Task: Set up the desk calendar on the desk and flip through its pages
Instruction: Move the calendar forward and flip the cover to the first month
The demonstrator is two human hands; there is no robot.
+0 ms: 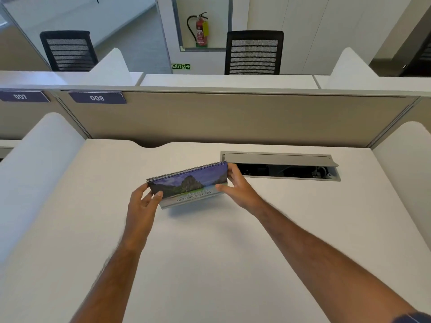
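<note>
A spiral-bound desk calendar [190, 184] with a mountain-and-sea cover reading "NATURAL SCENERY" is held over the middle of the white desk [210, 252]. Its wire binding runs along the top edge and it tilts, right side higher. My left hand [142, 203] grips its left end, thumb on the cover. At the right end my right hand [235, 186] holds it, thumb on the front and fingers behind. The lower edge looks just above the desk, with a shadow under it.
An open cable tray [279, 165] with a raised grey lid sits in the desk right behind the calendar. A beige partition [233, 117] labelled 008 closes the back. White side dividers [35, 173] flank the desk. Black chairs [254, 52] stand beyond.
</note>
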